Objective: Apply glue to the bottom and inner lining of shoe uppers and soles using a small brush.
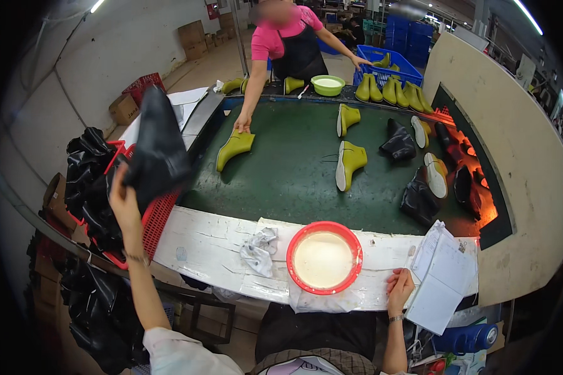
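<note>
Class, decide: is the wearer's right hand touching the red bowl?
Apart. The head view plainly shows a strip of white work surface between the right hand and the red bowl.

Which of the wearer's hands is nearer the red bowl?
Right. The right hand is just right of the red bowl; the left hand, farther off to its left, holds a black boot.

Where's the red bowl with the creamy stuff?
In the head view, the red bowl sits just right of centre, on the white ledge between the crumpled cloth and the right hand.
</note>
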The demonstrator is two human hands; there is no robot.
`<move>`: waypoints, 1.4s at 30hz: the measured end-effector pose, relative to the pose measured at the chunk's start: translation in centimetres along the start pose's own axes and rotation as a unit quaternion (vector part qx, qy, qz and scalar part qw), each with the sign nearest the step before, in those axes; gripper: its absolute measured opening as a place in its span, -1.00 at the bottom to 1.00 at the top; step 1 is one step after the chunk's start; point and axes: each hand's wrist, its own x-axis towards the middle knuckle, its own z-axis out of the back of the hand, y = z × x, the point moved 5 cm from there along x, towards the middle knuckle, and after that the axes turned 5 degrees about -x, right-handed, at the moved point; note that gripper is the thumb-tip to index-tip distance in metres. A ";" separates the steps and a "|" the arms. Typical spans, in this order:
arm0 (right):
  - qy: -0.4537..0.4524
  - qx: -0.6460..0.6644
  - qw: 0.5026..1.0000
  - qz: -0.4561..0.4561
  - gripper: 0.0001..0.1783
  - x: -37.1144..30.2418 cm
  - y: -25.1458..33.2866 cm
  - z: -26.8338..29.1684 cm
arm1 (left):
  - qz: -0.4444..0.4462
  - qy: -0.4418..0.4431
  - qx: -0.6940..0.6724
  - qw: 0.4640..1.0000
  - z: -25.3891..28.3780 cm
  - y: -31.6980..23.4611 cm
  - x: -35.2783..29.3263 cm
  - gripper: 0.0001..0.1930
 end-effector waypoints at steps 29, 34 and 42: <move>0.054 0.087 0.995 -0.006 -0.54 0.0 -0.2 -0.3 | 0.322 -0.065 0.130 0.936 -1.6 12.9 -30.3 -0.67; 0.062 0.093 0.994 -0.008 -0.54 -0.1 -0.1 -0.2 | 0.319 -0.052 0.124 0.938 -1.8 13.5 -30.7 -0.68; 0.041 0.083 0.996 -0.017 -0.56 -0.2 0.8 0.1 | 0.450 -0.003 0.047 0.892 -0.6 10.4 -29.0 -0.54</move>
